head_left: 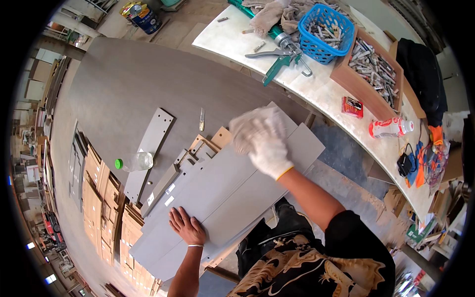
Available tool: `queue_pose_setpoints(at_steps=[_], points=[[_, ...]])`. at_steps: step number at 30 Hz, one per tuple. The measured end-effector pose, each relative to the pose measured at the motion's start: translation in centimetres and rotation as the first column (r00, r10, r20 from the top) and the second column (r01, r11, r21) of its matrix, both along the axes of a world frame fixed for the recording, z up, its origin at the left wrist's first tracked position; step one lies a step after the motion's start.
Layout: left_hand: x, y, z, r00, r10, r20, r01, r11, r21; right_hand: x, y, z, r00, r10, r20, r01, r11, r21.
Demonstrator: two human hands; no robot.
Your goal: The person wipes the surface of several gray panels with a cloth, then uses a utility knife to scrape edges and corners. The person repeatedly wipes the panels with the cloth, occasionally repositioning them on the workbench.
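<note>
The wide grey-brown surface (123, 74) carries a grey strip with holes (157, 127) and a small knife (202, 120); grey panels (237, 183) lie at its near side, their support being hidden. On the white table (217, 37) are a green caulking gun (277, 68), a blue basket (316, 52), a wooden box (357, 90), a red packet (352, 107) and a red-labelled bottle (388, 128).

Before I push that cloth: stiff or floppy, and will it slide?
Likely floppy: the cloth looks bunched and soft-edged at the gloved right hand, though blurred. Probably light, being a loose fabric bundle worked with one hand. It may slide readily, since the grey panel looks flat and smooth.
</note>
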State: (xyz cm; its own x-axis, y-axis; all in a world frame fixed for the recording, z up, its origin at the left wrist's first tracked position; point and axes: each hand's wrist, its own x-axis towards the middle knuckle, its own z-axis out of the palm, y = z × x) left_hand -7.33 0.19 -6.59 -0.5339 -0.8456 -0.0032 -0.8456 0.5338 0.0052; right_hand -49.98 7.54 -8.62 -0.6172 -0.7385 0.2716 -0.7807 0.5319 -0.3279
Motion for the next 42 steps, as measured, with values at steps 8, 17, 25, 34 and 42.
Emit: queue_pose_setpoints(at_steps=[8, 17, 25, 34, 42], points=[[-0.3, 0.0, -0.1, 1.000, -0.016, 0.007, 0.016, 1.000, -0.018, 2.3, -1.3, 0.9, 0.959, 0.115, 0.258, -0.133, 0.990, 0.053], [-0.9, 0.0, 0.0, 0.999, -0.039, 0.000, 0.039, 0.999, -0.002, 15.1, -2.4, 0.0, 0.789, 0.462, 0.406, -0.433, 0.886, -0.166], [-1.1, -0.1, 0.0, 1.000, -0.009, -0.001, 0.009, 1.000, 0.019, 5.0, -3.0, -1.0, 0.871, -0.001, 0.491, -0.006, 1.000, 0.013], [0.1, -0.1, -0.1, 1.000, -0.027, -0.010, 0.027, 1.000, -0.005, 1.4, 1.8, 3.7, 0.919, 0.088, 0.385, -0.172, 0.967, 0.189], [0.3, -0.2, -0.6, 0.999, -0.034, 0.029, 0.034, 0.999, -0.009, 6.5, 15.1, -2.0, 0.998, 0.060, -0.018, -0.060, 0.998, 0.001]])
